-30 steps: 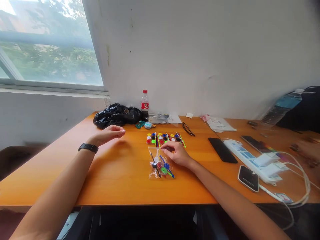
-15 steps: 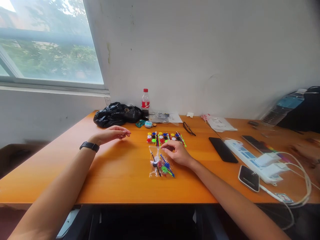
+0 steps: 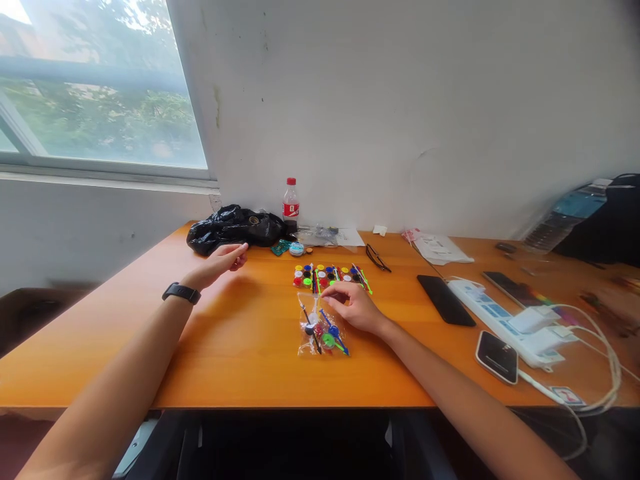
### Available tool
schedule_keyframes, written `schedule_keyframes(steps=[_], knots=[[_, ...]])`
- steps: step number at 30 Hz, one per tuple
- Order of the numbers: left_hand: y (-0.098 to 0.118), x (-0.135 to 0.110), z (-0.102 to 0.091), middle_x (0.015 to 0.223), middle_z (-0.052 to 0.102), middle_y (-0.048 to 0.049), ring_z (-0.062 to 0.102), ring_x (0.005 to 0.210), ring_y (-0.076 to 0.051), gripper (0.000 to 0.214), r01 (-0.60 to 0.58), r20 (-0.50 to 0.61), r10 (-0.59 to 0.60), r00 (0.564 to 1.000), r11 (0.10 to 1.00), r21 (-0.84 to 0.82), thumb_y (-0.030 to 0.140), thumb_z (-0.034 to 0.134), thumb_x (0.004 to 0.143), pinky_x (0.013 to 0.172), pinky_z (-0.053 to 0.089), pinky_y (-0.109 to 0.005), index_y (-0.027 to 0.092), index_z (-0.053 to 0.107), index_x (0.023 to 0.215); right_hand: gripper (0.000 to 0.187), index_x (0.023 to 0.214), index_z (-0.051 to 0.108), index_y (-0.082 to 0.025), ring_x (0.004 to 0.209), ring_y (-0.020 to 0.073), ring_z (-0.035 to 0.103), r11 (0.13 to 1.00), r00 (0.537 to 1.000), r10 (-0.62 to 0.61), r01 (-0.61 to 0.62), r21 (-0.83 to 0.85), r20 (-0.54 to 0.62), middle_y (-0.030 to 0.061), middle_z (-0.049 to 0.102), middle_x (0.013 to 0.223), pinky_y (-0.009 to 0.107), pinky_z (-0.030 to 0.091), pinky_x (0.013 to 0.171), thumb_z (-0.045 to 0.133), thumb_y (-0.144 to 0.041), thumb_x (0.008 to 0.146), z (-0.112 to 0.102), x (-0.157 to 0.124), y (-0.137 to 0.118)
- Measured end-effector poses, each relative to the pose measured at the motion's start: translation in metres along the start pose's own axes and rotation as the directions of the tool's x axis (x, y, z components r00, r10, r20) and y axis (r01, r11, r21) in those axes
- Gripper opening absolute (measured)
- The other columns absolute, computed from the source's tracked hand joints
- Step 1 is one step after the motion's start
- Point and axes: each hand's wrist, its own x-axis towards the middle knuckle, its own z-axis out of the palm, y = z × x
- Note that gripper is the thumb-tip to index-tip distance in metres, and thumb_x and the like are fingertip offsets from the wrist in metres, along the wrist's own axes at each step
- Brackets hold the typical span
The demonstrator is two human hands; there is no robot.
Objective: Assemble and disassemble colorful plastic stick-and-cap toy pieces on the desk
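Observation:
My right hand (image 3: pixel 354 307) rests on the orange table (image 3: pixel 240 340), its fingers curled onto the top edge of a clear plastic bag (image 3: pixel 321 327) of small coloured pots and brushes. Just beyond the hand lies a row of small paint pots with brushes (image 3: pixel 330 276). My left hand (image 3: pixel 220 263), with a black watch on the wrist, hovers over the table to the left with fingers stretched out together and nothing in them. It is close to a black plastic bag (image 3: pixel 233 229) at the back.
A small cola bottle (image 3: pixel 291 199), spectacles (image 3: pixel 376 257), papers (image 3: pixel 437 247), a power strip (image 3: pixel 503 319) with chargers and cables, and three phones (image 3: pixel 497 357) lie on the table. A dark bag (image 3: pixel 600 220) sits at the far right. Another person's hand is blurred at the right edge.
My left hand has drawn back a little to the left and towards the black plastic bag, fingers straightening. My right hand has stayed on the clear bag.

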Motion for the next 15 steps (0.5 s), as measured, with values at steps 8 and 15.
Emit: schedule_keyframes(steps=[8,15], knots=[[-0.017,0.007,-0.009,0.061,0.039,-0.0011,0.040,0.063,-0.017,0.059,0.023,-0.397,0.144,0.906,0.922,0.387,0.065,0.041,0.101,0.060,0.028,-0.031,0.021,0.039,0.062,0.016,0.094,0.080,-0.021,0.074,0.0182,0.062,1.000,1.000,-0.004,0.003,0.004,0.011,0.0061,0.076,0.090,0.031,0.048,0.068,0.066,-0.028,0.094,0.000,0.000,0.003],[-0.023,0.002,-0.036,0.144,0.054,-0.0239,0.037,0.142,-0.048,0.073,0.170,-0.749,0.329,0.575,0.847,0.503,0.045,0.077,0.080,0.106,0.037,-0.052,0.013,0.050,0.140,0.016,0.095,0.079,-0.021,0.072,0.0178,0.061,1.000,1.000,0.012,-0.012,0.004,0.008,0.0054,0.074,0.088,0.030,0.048,0.066,0.065,-0.028,0.094,0.001,-0.001,0.005]])
